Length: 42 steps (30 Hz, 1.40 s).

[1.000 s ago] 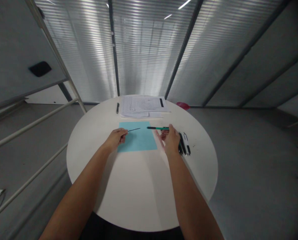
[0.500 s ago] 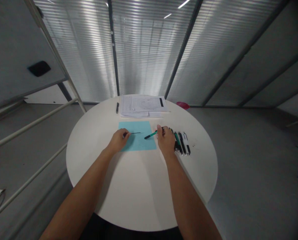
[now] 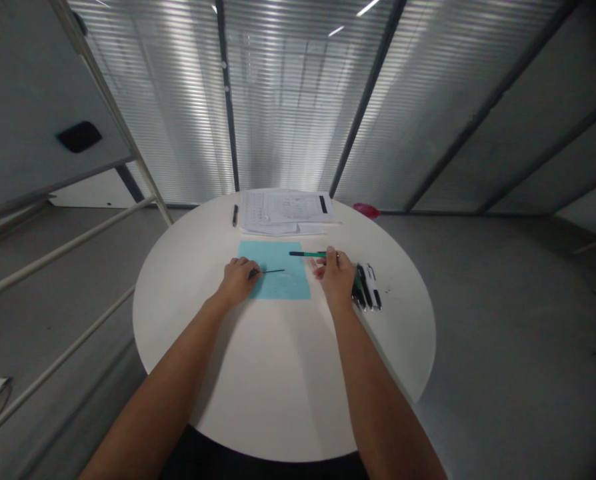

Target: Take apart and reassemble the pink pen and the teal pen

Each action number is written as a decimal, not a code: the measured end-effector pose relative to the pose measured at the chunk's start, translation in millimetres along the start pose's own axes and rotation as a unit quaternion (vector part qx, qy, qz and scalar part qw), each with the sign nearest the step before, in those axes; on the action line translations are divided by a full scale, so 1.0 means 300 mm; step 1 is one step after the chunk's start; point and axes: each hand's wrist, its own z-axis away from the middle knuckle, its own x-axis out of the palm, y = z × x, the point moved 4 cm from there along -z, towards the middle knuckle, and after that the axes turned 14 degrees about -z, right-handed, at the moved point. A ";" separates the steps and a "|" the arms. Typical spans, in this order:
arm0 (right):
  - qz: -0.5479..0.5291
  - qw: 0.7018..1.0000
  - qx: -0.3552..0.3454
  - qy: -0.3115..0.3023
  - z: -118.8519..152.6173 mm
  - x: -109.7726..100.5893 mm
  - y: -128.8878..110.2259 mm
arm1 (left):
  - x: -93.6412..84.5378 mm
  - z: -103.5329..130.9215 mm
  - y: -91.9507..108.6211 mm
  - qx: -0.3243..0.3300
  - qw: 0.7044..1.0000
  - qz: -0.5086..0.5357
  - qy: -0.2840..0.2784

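My left hand [image 3: 241, 279] rests at the left side of a light blue sheet [image 3: 278, 287], its fingertips pinching a thin dark rod that looks like a pen refill [image 3: 274, 271]. The rod points right across the sheet. In my right hand [image 3: 339, 275] is a green pen [image 3: 308, 254] with a black end, held nearly level over the sheet's upper right corner. Beneath and beside that hand several pens lie in a row, among them a black pen [image 3: 365, 285] and a white pen [image 3: 373, 287]. My right hand partly hides the row.
Printed papers [image 3: 288, 212] lie stacked at the far side of the round white table [image 3: 273, 387], with a dark pen [image 3: 235, 215] to their left. Small dark specks [image 3: 388, 291] sit right of the pens. A white metal frame [image 3: 78, 223] stands at left.
My right hand has tilted the green pen from slanting down to nearly level and raised it in view. The left hand has shifted slightly, with the thin rod still pinched.
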 end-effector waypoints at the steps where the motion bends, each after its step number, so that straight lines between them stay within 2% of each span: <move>1: 0.009 1.000 -0.016 0.005 -0.003 0.001 0.006 | 0.002 0.000 -0.002 0.000 1.000 0.000 -0.001; 3: 0.040 0.998 -0.039 -0.007 -0.006 0.009 0.022 | 0.004 -0.001 -0.005 0.003 1.000 0.011 -0.001; 7: 0.090 0.992 -0.056 -0.070 0.015 0.047 0.062 | 0.005 -0.003 -0.007 0.009 0.999 0.036 0.003; 10: 0.049 0.991 -0.039 -0.118 0.048 0.089 0.098 | 0.002 -0.005 -0.006 0.005 0.998 0.062 0.004; 12: 0.006 0.992 -0.014 -0.129 0.062 0.109 0.123 | 0.001 -0.005 -0.005 -0.001 0.996 0.094 0.000; 14: -0.011 0.991 0.011 -0.130 0.066 0.117 0.147 | 0.002 -0.006 -0.006 -0.008 0.994 0.105 -0.009; 18: -0.027 0.990 0.051 -0.125 0.051 0.113 0.183 | 0.002 -0.007 -0.009 -0.011 0.998 0.054 -0.007; 24: -0.053 0.990 0.093 -0.092 0.027 0.100 0.210 | -0.007 -0.005 -0.020 -0.012 0.999 0.027 -0.014; 32: 0.003 0.994 0.042 -0.097 0.035 0.094 0.192 | -0.022 -0.010 -0.083 -0.042 0.999 -0.008 0.004; 37: -0.055 0.992 0.088 -0.078 0.030 0.096 0.190 | -0.018 -0.012 -0.104 -0.057 0.998 -0.020 0.011; 40: -0.078 0.991 0.089 -0.061 0.015 0.085 0.176 | -0.016 -0.012 -0.103 -0.052 0.998 0.004 0.022; 42: -0.040 0.997 0.053 -0.049 0.004 0.065 0.154 | -0.017 -0.014 -0.107 -0.056 0.997 0.042 0.040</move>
